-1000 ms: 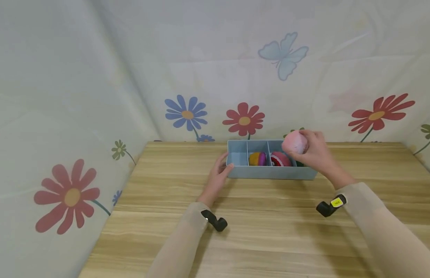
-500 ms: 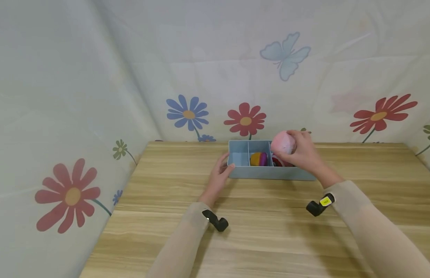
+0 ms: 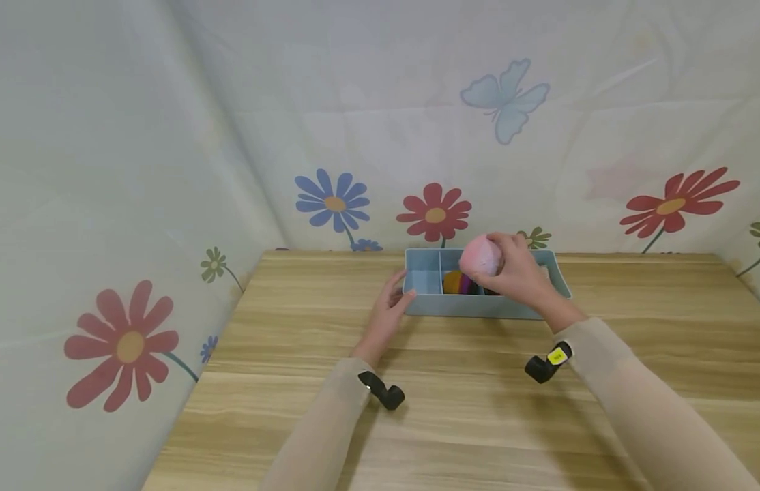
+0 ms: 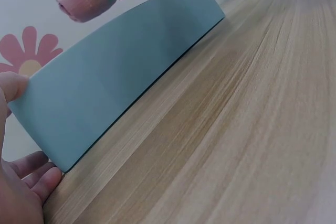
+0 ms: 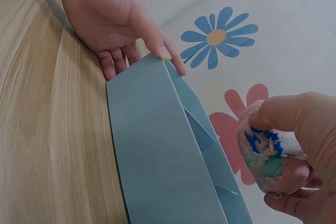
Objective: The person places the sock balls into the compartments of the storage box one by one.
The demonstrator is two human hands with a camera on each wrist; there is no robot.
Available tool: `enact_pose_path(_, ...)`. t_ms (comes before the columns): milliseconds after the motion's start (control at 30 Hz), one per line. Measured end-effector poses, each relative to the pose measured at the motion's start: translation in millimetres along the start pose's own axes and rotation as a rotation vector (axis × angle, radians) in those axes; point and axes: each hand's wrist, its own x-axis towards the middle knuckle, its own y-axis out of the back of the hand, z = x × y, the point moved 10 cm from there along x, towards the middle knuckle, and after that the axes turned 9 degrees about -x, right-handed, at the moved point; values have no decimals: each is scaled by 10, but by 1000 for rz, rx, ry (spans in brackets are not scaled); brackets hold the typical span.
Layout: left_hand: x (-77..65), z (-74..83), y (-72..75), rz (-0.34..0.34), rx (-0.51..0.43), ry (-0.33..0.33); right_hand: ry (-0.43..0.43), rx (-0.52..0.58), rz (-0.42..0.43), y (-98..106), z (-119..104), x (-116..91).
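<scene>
A light-blue divided box [image 3: 472, 306] stands along the back of the table. My left hand [image 3: 385, 315] grips its left end, the thumb [image 5: 160, 51] on the front top edge and the fingers [image 4: 39, 174] round the end wall. My right hand [image 3: 520, 274] pinches a pink fabric ball [image 3: 480, 256] above the middle compartments. Its underside shows blue and teal threads and a small ring in the right wrist view. A yellow-and-purple item [image 3: 456, 282] lies in the second compartment from the left, partly hidden. The leftmost compartment [image 3: 424, 280] shows only its floor.
The wooden table [image 3: 282, 382] meets a white cloth backdrop [image 3: 368, 123] printed with flowers and a butterfly, right behind the box. Another cloth panel [image 3: 97, 204] hangs along the left. My right hand covers whatever sits in the compartments below it.
My right hand has carried the pink ball leftward along the box, from the right part toward the second compartment. The box's right end is uncovered now. My left hand keeps its place.
</scene>
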Motion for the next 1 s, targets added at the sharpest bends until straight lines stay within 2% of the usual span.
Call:
enact_pose_path(133, 24, -85, 22, 18, 15, -9, 2, 15, -23, -75, -43, 5)
enact_pose_path(433, 25, -79, 8, 8, -7, -12, 4, 18, -68, -204, -146, 39)
enact_pose_path(733, -101, 190, -36, -18, -15, 2, 57, 36, -77, -341, -296, 105)
enact_pose_path(1000, -122, 245, -47, -3, -27, -22, 93, 35, -91, -481, -431, 146)
